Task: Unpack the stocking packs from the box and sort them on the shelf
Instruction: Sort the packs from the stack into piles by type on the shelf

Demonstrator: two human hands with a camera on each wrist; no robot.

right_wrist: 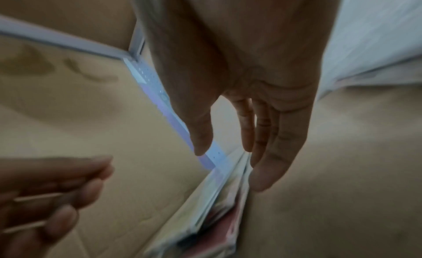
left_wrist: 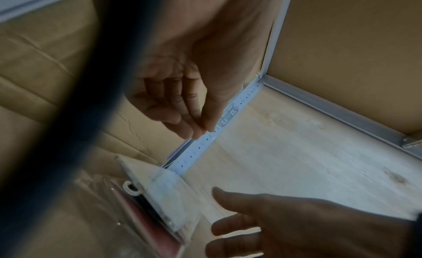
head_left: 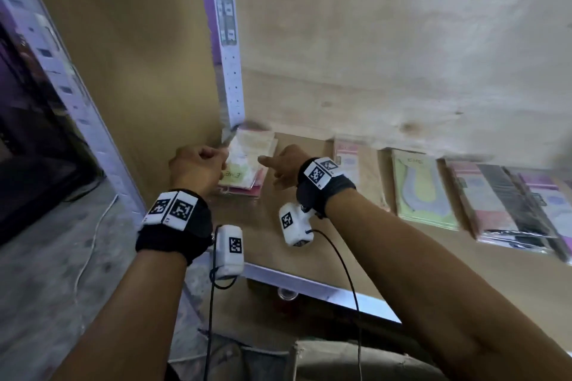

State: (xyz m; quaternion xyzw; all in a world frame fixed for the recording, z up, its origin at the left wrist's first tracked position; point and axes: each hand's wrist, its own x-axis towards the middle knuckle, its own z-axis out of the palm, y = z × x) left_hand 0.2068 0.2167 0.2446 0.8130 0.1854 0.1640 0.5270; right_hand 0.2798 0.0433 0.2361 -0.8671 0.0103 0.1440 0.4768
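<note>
**Q:** What does the shelf (head_left: 263, 219) hold?
**A:** A stack (head_left: 247, 164) of stocking packs lies flat at the foot of the post (head_left: 230, 71), with its far corner just beside the post's base. A row (head_left: 424, 195) of further packs lies to the right of the post along the back wall, apart from the stack.

**Q:** How are the hands posed?
**A:** The left hand (head_left: 196, 168) is just left of the post's foot, at the stack's left edge. Its grip is narrow, fingers loosely curled toward the thumb, holding nothing. The right hand (head_left: 286, 168) is right of the post. Its grip is wide, with straight fingers (right_wrist: 267, 171) laid against the stack's right edge and the thumb pointing toward the post.

**Q:** Which edges bound the room for moving?
**A:** Bare board runs from the stack to the front rail (head_left: 309, 283), and between stack and row. The side wall (head_left: 139, 71), left of the post, closes that side.
</note>
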